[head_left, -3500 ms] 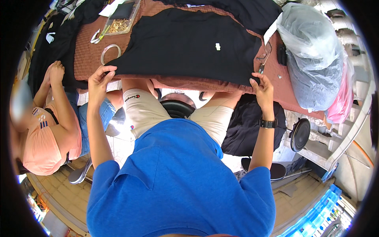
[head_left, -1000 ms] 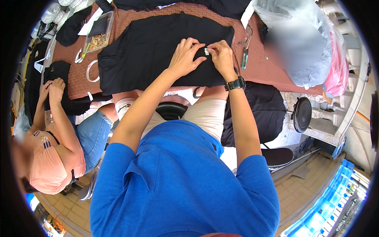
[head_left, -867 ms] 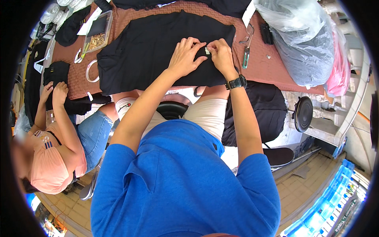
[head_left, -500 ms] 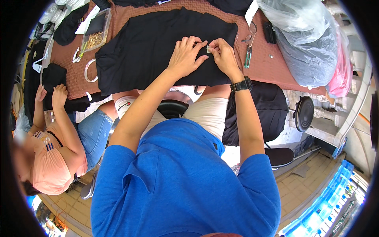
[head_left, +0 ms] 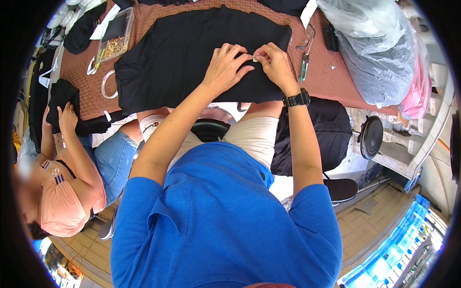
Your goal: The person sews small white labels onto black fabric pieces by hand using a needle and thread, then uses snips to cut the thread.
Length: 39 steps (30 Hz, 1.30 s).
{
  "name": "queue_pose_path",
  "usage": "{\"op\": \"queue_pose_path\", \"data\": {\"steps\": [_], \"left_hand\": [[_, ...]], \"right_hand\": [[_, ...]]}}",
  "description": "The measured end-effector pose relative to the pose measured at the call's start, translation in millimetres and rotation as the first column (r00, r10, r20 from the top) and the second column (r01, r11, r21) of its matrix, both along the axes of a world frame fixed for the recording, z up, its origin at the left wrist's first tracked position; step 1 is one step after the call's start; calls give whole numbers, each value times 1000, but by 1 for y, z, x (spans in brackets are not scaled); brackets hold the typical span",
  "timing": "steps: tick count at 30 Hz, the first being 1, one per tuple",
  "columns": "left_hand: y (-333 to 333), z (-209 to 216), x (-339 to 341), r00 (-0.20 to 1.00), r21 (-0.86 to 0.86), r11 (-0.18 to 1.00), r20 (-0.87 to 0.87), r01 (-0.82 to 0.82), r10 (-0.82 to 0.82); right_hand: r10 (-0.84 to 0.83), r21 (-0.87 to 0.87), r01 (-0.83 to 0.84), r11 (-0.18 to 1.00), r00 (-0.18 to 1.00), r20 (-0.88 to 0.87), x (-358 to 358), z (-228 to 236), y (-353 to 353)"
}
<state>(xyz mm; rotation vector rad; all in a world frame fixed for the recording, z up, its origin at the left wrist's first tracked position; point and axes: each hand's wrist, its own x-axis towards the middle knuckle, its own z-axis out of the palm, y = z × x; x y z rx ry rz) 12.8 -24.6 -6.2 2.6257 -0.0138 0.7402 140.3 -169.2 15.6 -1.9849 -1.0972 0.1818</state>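
A black garment (head_left: 192, 57) lies spread flat on a brown-covered table (head_left: 331, 79). My left hand (head_left: 225, 67) rests on the garment with its fingertips at a small white tag (head_left: 255, 58). My right hand (head_left: 274, 63), a black watch on its wrist, pinches that same tag from the right side. Both hands meet over the right part of the garment.
Green-handled snips (head_left: 303, 72) and glasses (head_left: 309, 38) lie right of my hands. Large plastic bags (head_left: 384, 53) of clothing fill the table's right end. A clear box (head_left: 114, 38) and white rings (head_left: 106, 84) lie left. A person in an orange top (head_left: 62, 192) sits at my left, handling black cloth.
3.5 s ago my hands gripped the garment's near corners, wide apart. They have since come together on the small white tag and have hardly moved in the last second.
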Motion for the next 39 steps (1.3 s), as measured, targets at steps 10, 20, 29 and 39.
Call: {"op": "queue_pose_path", "data": {"steps": [10,20,29,39], "left_hand": [[-2,1,0,999,56,998,-22,-22,23],[-3,1,0,1000,51,998,-10,-29,30],[-11,4,15,987,-243,956,-41,-164,158],[32,23,-22,979,-242,949,-12,-202,206]], "right_hand": [[11,66,-16,998,998,63,-2,-6,-2],[-122,309,178,934,974,-190,-8,-15,-8],[-136,252,123,960,990,38,-24,-30,-24],[-46,492,392,777,816,-577,-16,-21,-24]]}}
